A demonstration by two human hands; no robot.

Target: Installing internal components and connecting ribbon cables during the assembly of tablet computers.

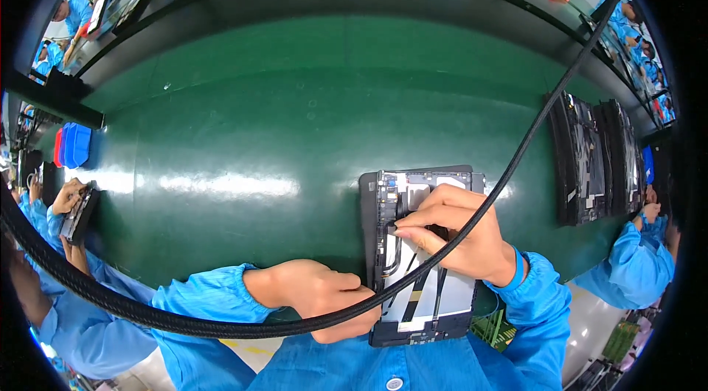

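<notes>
An opened tablet [456,295] lies at the table's near edge, its circuit board and pale battery panels facing up. A dark flat panel [366,203] shows from under its left and far sides. My left hand [317,299] is closed on the tablet's near left edge, the fingertips partly hidden. Over the device, my right hand [472,236] pinches with thumb and forefinger near the circuit board. A small dark bit shows at those fingertips, too small to name. Black strips [439,291] run across the battery panels. A blue band circles my right wrist.
A thick black braided cable [527,136] arcs across the view in front of my hands. Stacked opened devices [590,158] stand at the right. Blue bins [76,144] sit at the left. A co-worker's hands [70,195] hold a device there; another person [630,262] is at right.
</notes>
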